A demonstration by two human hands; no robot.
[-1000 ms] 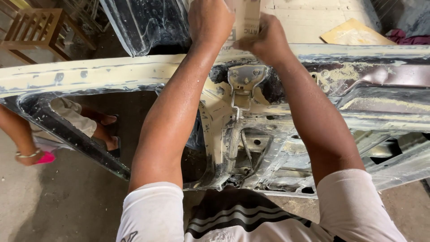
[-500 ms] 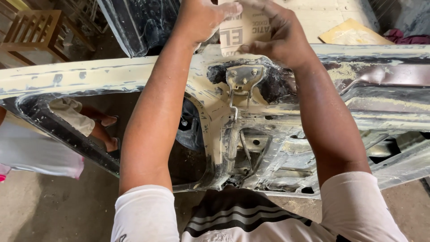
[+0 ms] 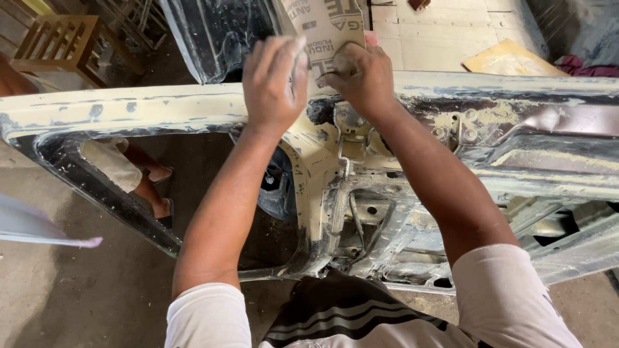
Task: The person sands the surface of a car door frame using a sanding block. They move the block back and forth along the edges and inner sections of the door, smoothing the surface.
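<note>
A stripped car door frame [image 3: 161, 109], coated in pale filler and primer with dark patches, lies across my lap. Both my hands hold a sheet of tan sandpaper [image 3: 325, 26] with printing on its back, just above the frame's top edge. My left hand [image 3: 274, 80] grips the sheet's left side, fingers curled over it. My right hand [image 3: 361, 77] pinches the lower right part of the sheet, near a metal hinge bracket [image 3: 351, 132]. Part of the sheet is hidden behind my fingers.
Another person's legs and sandalled feet [image 3: 151, 187] show through the window opening at left. A wooden stool [image 3: 55, 45] stands at the far left. A dark car panel [image 3: 219, 35] leans beyond the frame. Flat cardboard [image 3: 509, 58] lies on the tiled floor.
Both hands have drawn back toward me with the sandpaper, and the sheet now shows more of its printed back. A pale sheet edge has come in at the left.
</note>
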